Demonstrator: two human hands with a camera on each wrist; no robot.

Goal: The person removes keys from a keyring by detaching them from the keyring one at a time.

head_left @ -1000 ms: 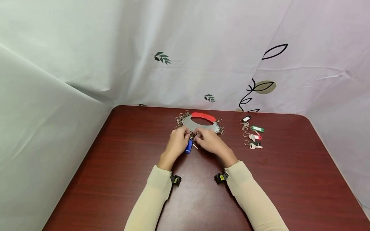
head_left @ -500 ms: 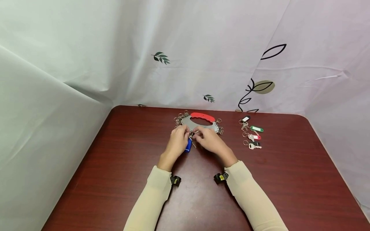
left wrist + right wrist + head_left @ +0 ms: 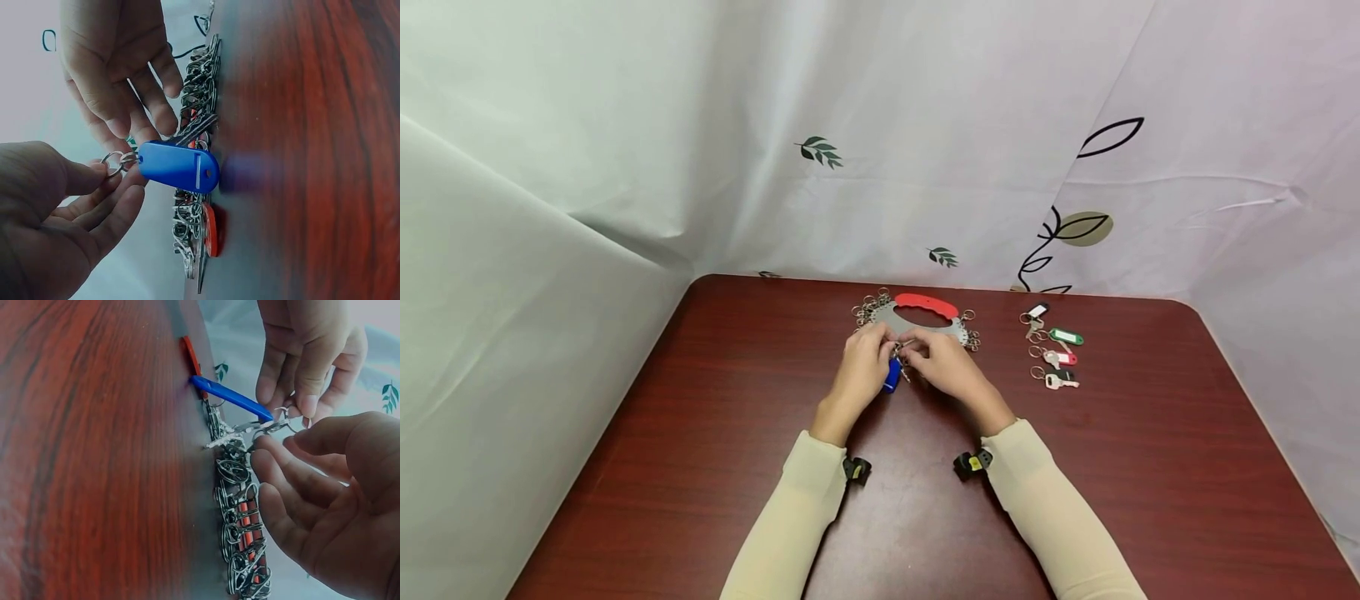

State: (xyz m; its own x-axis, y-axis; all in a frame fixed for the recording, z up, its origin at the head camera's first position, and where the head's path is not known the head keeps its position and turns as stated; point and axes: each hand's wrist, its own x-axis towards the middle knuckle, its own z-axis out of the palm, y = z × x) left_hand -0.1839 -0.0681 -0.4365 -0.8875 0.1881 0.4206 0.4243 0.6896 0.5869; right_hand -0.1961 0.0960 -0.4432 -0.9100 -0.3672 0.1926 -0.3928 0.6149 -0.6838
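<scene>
Left hand (image 3: 861, 364) and right hand (image 3: 951, 364) were side by side in front of a key holder (image 3: 891, 317) on a table (image 3: 700, 433)

The curtain (image 3: 880, 150) stood behind the table, and the holder lay near the back edge, its handle (image 3: 927, 303) on the far side, with rings along its left and right ends; between the hands, a tag (image 3: 178, 165) and a key (image 3: 194, 130) hung from a ring (image 3: 121, 165), before the holder and above the table, the key to the right of the tag; well to the right of the hands, four tagged keys (image 3: 1054, 359) lay on the table in a row running from back to front, the nearest key lying across its tag
</scene>
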